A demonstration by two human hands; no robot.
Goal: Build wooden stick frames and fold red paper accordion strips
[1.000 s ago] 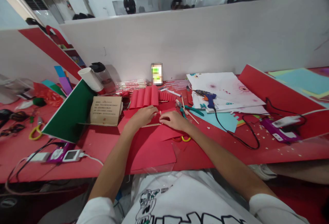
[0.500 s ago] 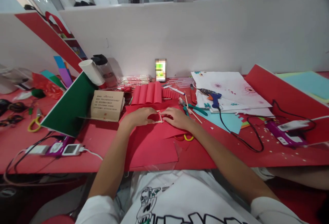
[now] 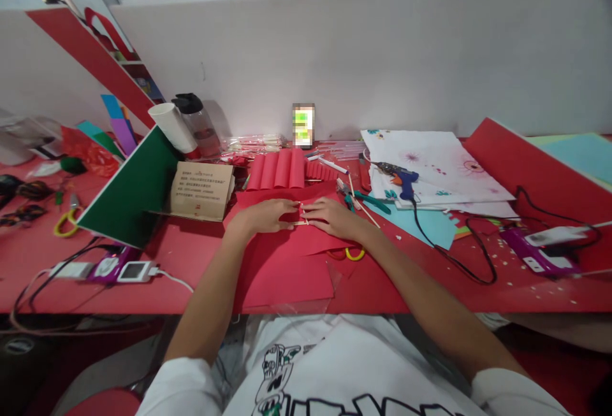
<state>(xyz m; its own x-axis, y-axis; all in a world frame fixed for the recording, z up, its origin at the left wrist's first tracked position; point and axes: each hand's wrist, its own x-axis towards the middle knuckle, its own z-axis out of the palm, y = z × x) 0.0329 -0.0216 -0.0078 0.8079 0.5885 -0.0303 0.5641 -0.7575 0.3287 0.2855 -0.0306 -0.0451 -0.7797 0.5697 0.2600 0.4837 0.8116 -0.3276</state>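
My left hand (image 3: 268,215) lies low over the red paper sheet (image 3: 287,276), fingers stretched out and the thumb apart from them. From the other side, my right hand (image 3: 335,217) reaches in with flat, extended fingers. Between the fingertips shows a small frame of thin pale sticks (image 3: 300,222); both hands touch it against the paper, and its left part is hidden under my left hand. Just beyond the hands stand red paper rolls (image 3: 276,169) side by side. Scissors with a yellow handle (image 3: 355,254) lie partly under the paper near my right wrist.
A blue glue gun (image 3: 406,181) rests on white drawn-on sheets (image 3: 440,155), its cord trailing right. Green-handled pliers (image 3: 375,202) lie by my right hand. Leftward are a cardboard box (image 3: 201,190), a green board (image 3: 129,202), and a bottle (image 3: 198,126). A lit phone (image 3: 303,124) leans on the partition.
Both hands have flattened a little over the stick frame, their fingers less curled than before. The whole view has shifted slightly, with the frame staying between the hands.
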